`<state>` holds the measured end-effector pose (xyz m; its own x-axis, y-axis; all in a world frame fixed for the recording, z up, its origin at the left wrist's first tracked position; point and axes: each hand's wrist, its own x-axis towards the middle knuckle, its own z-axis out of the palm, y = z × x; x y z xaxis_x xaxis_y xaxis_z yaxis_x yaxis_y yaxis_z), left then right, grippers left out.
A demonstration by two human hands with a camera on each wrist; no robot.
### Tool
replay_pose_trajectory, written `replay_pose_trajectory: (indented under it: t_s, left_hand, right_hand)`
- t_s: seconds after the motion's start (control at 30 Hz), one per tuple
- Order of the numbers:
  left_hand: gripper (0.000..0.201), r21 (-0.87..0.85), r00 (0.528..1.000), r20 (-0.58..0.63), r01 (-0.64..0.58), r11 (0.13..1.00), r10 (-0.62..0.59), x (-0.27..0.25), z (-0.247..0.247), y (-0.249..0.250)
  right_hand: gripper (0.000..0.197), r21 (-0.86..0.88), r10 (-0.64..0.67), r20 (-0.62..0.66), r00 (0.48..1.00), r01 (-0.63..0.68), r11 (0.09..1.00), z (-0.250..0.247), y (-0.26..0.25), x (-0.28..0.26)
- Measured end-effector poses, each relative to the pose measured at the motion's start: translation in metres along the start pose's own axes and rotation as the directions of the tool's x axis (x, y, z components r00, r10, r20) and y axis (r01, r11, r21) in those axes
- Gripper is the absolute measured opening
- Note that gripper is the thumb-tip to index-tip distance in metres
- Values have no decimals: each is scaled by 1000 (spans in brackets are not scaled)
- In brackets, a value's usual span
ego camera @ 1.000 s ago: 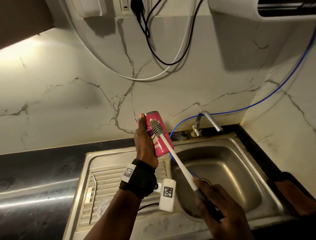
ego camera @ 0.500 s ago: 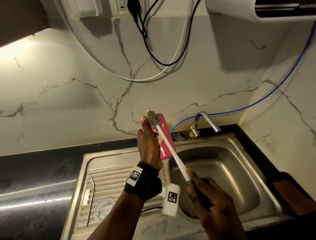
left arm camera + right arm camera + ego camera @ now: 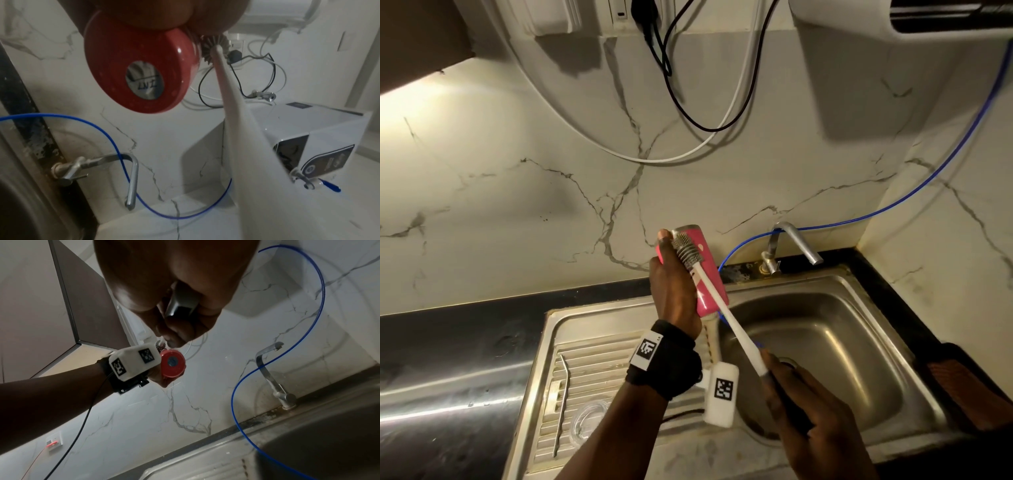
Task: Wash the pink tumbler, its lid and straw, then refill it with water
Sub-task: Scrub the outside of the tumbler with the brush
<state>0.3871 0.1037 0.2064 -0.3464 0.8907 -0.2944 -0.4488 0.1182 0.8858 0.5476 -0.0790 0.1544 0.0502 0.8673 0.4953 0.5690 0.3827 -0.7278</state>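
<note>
Head view: the left hand grasps the pink tumbler around its body, fingers and thumb wrapped about it, and holds it tilted above the divide between the draining board and the basin of the steel sink. The right hand is clenched round the dark grip of a bottle brush, whose white shaft runs up and to the left across the tumbler's side. The grey bristle head lies against the outside of the tumbler near its upper end, just beside the left thumb.

On the draining board at the near left lie a bent metal straw and, just to its right, a clear round lid; the two are near each other but apart. A steel tap stands at the far edge of the sink, with a thin blue tube running along the marble wall behind it. The dark worktop stretches off to the left.

From the left wrist, the tumbler's rounded base with its silver centre disc faces the camera, the bristles touching its right flank. From the right wrist, the dark handle end pokes out of the closed fist
</note>
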Motion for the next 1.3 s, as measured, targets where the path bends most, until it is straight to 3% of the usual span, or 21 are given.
replay_pose_trajectory:
  t_s: [0.2,0.4,0.73,0.93,1.1,1.3]
  left_hand:
    - [104,88,997,67,-40,995,34,-13,4,-3]
    - [91,38,998,55,-17,999,15,-10,3,1]
    - [92,79,997,67,-31,996,26,-14,4,-9]
    - [81,-5,1000,-13,-6,1000,6,5,-1,8]
    - [86,54,997,82,-19,998,15,-15,6,-7]
    - [96,-34,1000,24,4,999,-3,5,-1,-2]
  right_hand:
    - [46,-22,15,-13,1000,-15,1000,1,1,6]
    - [44,-21,-27,-32,999,27,999,0,2,-1]
    - [46,-11,32,-37,999,-32,999,0,3,14]
    - [41,-13,39,-45,998,-40,999,-3,12,-6]
    - [47,28,69,-40,997,-68,997,-3,6,15]
    - [38,-68,38,-43,998,-41,997,-2,13,0]
